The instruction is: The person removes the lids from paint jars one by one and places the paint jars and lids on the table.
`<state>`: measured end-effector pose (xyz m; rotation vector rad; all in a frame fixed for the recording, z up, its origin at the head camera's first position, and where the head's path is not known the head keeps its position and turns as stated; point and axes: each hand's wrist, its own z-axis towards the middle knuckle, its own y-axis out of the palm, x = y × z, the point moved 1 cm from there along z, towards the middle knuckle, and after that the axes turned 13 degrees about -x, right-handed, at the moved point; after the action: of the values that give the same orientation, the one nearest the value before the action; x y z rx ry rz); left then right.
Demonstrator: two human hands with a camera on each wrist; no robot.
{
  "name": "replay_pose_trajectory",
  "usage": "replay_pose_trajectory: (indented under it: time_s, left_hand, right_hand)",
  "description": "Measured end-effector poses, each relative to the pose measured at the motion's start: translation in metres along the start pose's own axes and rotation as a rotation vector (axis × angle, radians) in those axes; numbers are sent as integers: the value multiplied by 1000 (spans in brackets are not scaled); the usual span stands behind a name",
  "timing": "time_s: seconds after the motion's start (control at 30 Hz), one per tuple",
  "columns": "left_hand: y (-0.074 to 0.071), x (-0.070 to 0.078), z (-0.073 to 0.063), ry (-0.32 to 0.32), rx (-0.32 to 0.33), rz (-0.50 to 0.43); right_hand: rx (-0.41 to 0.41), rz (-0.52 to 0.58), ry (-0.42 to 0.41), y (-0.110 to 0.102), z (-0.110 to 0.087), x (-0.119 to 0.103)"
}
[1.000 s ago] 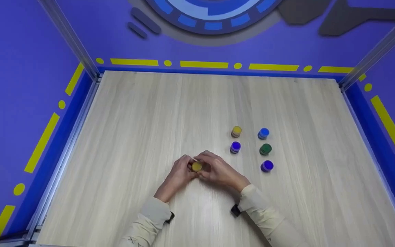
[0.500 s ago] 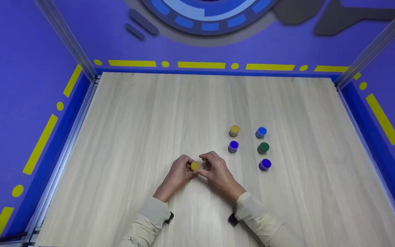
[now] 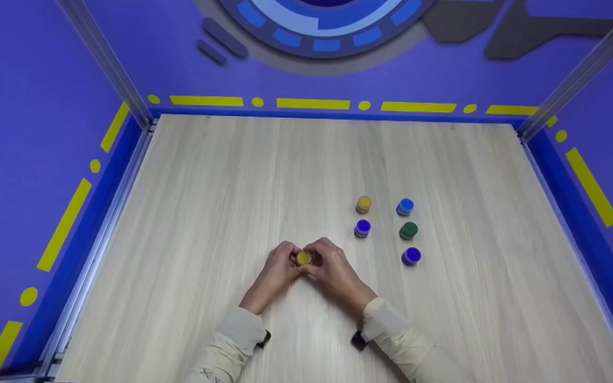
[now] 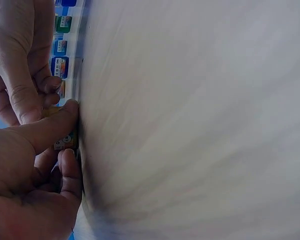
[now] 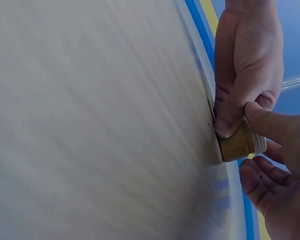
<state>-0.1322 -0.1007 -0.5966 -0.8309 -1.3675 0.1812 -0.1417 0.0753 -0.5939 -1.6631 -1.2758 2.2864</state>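
A small paint pot (image 3: 304,258) with a yellow top stands near the front middle of the table, between both hands. My left hand (image 3: 281,267) grips its body, with the thumb pressed on the ochre side in the right wrist view. My right hand (image 3: 334,271) has thumb and fingers curled around the clear ridged lid (image 5: 260,143). The fingertips behind the lid are partly hidden. In the left wrist view, a printed label (image 4: 65,142) shows on the pot below the left thumb.
Several more capped pots stand to the right: a yellow one (image 3: 363,205), a light blue one (image 3: 405,207), a green one (image 3: 408,230) and purple ones (image 3: 362,228). Blue walls (image 3: 306,80) enclose the wooden table (image 3: 232,175).
My right hand's fingers opened away from the pot half a second ago and are now closed around its lid again. The left hand keeps its hold, and the other pots stay put.
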Motion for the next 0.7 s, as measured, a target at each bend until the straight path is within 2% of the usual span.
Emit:
replay_pose_trajectory:
  time_s: [0.3, 0.47, 0.7]
  left_hand:
    - [1, 0, 0, 4, -5, 3]
    - [2, 0, 1, 20, 2, 29]
    - [0, 1, 1, -17, -15, 19]
  right_hand:
    - [-99, -5, 13, -7, 4, -3]
    - [-140, -10, -46, -10, 5, 0]
    - [-218, -8, -131, -16, 9, 6]
